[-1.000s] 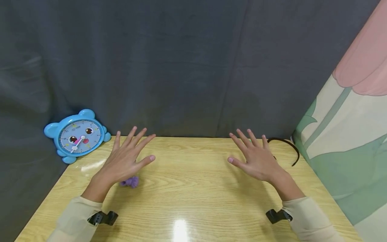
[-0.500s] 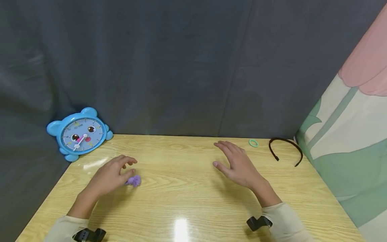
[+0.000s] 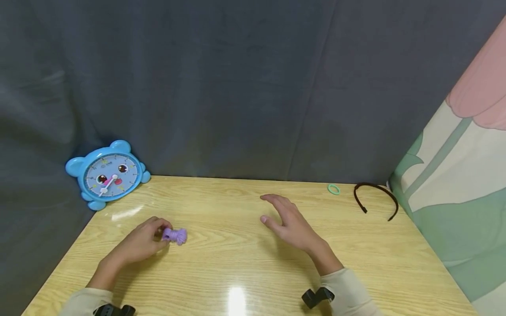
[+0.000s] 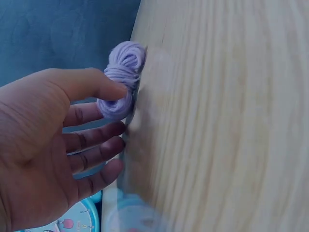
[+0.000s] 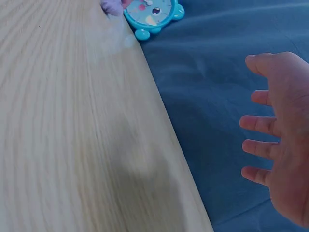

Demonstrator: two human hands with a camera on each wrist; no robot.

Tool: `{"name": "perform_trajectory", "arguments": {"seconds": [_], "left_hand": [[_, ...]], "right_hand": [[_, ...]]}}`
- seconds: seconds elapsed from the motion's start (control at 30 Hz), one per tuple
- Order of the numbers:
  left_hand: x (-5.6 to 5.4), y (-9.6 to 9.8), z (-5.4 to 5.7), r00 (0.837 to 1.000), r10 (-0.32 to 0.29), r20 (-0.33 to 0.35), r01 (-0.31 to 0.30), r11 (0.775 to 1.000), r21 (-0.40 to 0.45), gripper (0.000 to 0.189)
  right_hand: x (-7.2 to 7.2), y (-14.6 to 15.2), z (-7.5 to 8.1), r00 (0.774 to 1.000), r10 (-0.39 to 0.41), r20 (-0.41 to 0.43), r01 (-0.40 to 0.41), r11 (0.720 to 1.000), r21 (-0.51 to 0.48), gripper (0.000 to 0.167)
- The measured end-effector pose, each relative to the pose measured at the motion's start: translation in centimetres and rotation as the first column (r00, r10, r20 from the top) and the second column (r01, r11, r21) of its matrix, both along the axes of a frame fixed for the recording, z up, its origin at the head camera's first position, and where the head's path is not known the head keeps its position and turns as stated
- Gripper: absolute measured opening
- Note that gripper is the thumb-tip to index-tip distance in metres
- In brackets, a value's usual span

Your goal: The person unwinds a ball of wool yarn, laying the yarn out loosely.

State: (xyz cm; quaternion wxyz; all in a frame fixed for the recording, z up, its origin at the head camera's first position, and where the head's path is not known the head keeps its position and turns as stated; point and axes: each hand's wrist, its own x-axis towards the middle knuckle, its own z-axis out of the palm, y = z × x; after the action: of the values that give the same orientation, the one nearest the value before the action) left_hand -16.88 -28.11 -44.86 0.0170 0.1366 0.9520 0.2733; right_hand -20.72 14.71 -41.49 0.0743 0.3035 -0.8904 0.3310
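At L of tbl [image 3: 205, 272], L hand [image 3: 142, 241] pinches purple yarn [image 3: 178, 236]; R hand [image 3: 294, 226] hovers, loosely spread.

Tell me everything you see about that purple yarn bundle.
The purple yarn bundle is a skein of soft-looking strands, wrapped round its middle, with loops bulging at both ends. It sits on or just above the wooden table, left of centre, nearer the camera than the bear-shaped clock. The left hand pinches one end; the other is free.
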Motion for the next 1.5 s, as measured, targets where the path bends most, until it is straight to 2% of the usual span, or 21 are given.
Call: {"name": "perform_trajectory", "arguments": {"seconds": [0.13, 0.37, 0.5, 0.7, 0.9, 1.0, 1.17, 1.33, 1.5], "left_hand": [[-0.7, 0.8, 0.1, 1.000, 0.007, -0.014, -0.006, 0.999, 0.034, 0.022], [-2.2, 4.5, 1.5, 0.998, 0.008, 0.064, -0.021, 0.980, 0.199, 0.013], [-2.5, 7.0, 2.5, 0.995, 0.011, 0.096, -0.040, 0.953, 0.300, 0.013], [-2.3, 10.0, 3.8, 0.991, 0.006, 0.134, -0.060, 0.912, 0.406, 0.016], [-2.0, 11.6, 4.6, 0.982, -0.032, 0.186, -0.074, 0.844, 0.531, 0.023], [-1.9, 12.0, 4.6, 0.978, -0.056, 0.203, -0.071, 0.821, 0.567, 0.021], [-1.2, 12.7, 4.7, 0.972, -0.084, 0.219, -0.066, 0.801, 0.595, 0.020], [-0.7, 13.5, 4.9, 0.965, -0.136, 0.222, -0.035, 0.777, 0.628, 0.022], [-0.6, 13.9, 4.9, 0.953, -0.170, 0.250, -0.040, 0.749, 0.662, 0.022]], "right_hand": [[0.1, -0.5, -0.3, 1.000, 0.015, 0.009, -0.015, 1.000, -0.015, 0.052], [0.4, -1.6, -0.6, 0.998, 0.044, 0.048, -0.043, 0.998, -0.035, 0.049], [0.6, -2.7, -0.5, 0.995, 0.079, 0.058, -0.073, 0.992, -0.099, 0.048], [0.8, -4.2, -0.2, 0.989, 0.140, -0.050, -0.148, 0.968, -0.201, 0.044], [1.3, -5.1, -0.2, 0.978, 0.138, -0.154, -0.175, 0.950, -0.258, 0.038], [1.4, -5.6, -0.4, 0.957, 0.145, -0.251, -0.215, 0.937, -0.275, 0.035], [1.1, -6.5, -0.8, 0.886, 0.165, -0.433, -0.313, 0.902, -0.297, 0.034], [1.2, -6.8, -0.9, 0.855, 0.143, -0.498, -0.334, 0.887, -0.319, 0.035], [1.1, -6.9, -0.9, 0.824, 0.109, -0.556, -0.323, 0.896, -0.304, 0.031]]}}
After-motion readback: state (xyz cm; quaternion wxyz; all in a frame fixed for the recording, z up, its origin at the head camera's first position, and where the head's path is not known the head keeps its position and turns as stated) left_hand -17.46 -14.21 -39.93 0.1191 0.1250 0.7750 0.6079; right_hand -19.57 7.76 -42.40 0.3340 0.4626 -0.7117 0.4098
